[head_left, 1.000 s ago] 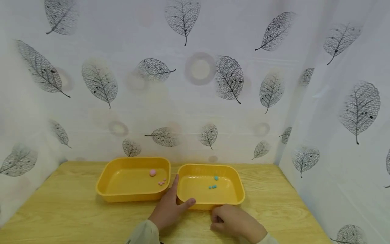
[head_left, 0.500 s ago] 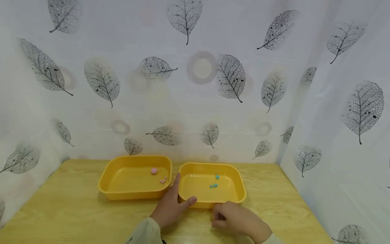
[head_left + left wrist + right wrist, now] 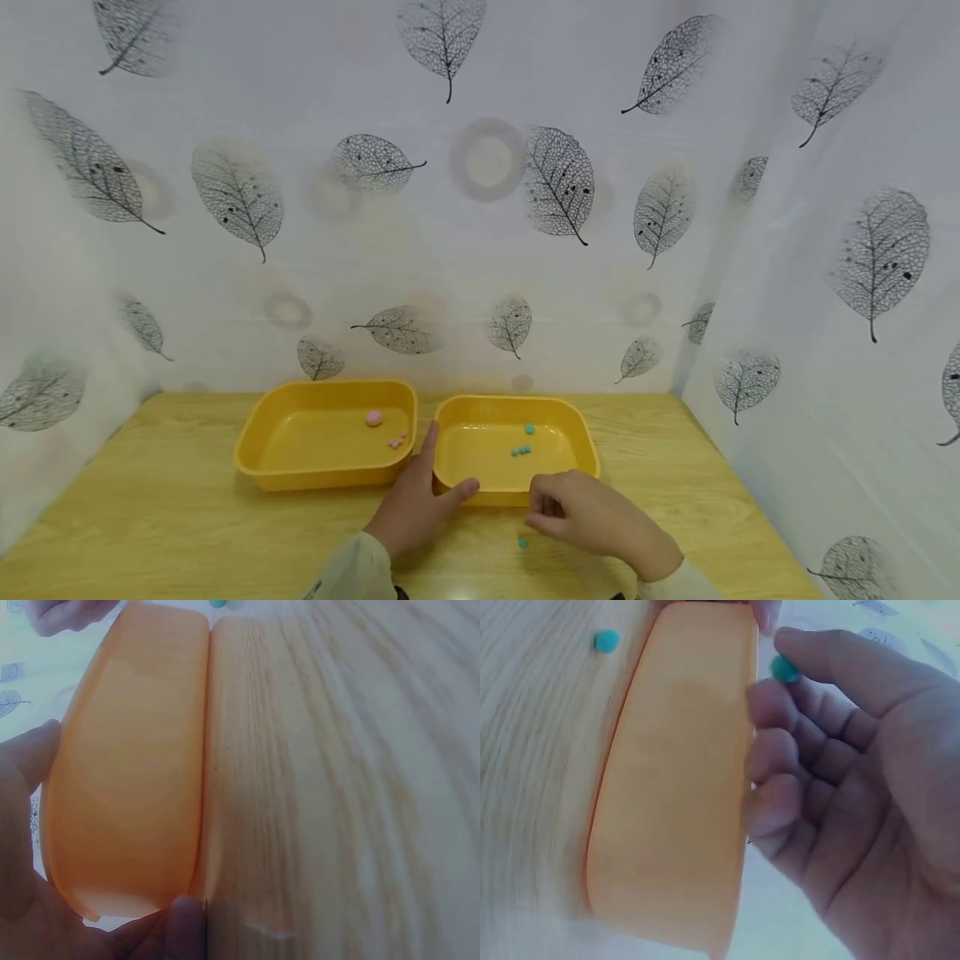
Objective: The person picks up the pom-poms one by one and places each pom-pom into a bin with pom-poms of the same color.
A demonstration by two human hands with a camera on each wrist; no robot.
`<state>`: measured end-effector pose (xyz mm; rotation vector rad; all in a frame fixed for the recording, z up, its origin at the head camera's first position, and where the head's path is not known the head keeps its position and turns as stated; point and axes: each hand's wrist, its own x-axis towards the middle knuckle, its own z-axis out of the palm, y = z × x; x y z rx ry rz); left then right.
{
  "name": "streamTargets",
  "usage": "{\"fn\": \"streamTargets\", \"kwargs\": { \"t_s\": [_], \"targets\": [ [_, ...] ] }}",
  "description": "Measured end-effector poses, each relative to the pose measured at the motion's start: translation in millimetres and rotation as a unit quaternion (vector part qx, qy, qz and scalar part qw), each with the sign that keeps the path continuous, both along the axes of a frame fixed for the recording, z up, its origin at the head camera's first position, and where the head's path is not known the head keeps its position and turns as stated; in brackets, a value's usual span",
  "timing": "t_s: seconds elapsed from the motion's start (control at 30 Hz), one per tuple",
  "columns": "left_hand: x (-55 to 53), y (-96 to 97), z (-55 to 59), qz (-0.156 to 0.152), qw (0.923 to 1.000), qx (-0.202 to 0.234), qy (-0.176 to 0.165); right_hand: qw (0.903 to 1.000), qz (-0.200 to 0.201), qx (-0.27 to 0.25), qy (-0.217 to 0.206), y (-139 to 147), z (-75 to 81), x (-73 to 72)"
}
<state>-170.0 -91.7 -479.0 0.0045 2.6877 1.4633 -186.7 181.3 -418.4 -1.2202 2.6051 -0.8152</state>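
While the left hand (image 3: 411, 517) grips the near left corner of the right yellow tray (image 3: 585, 433), thumb on its front wall, the right hand (image 3: 592, 521) pinches a teal bead (image 3: 784, 669) just over the near rim. Another bead (image 3: 522, 543) lies on the table (image 3: 150, 517). No writing readable anywhere.

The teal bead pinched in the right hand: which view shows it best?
The right wrist view: the teal bead sits plainly between thumb and fingertip of the right hand, beside the yellow tray. In the head view the fingers hide it. The left wrist view shows none of it.
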Motion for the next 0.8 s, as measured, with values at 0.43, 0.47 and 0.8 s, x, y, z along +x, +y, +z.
{"fn": "streamTargets", "kwargs": {
  "t_s": [0.43, 0.47, 0.8],
  "targets": [
    [1.4, 0.1, 3.7, -0.001, 1.0000, -0.002, -0.006, 0.9457, -0.201, -0.055, 0.250, 4, -19.6, -16.2],
    [1.5, 0.2, 4.3, -0.001, 1.0000, -0.002, -0.006, 0.9447, -0.209, -0.051, 0.248, 4, -21.0, -17.5],
    [-0.5, 0.0, 3.5, -0.002, 1.0000, 0.004, -0.004, 0.9507, -0.245, -0.022, 0.189, 8, -24.9, -23.6]
  ]
}}
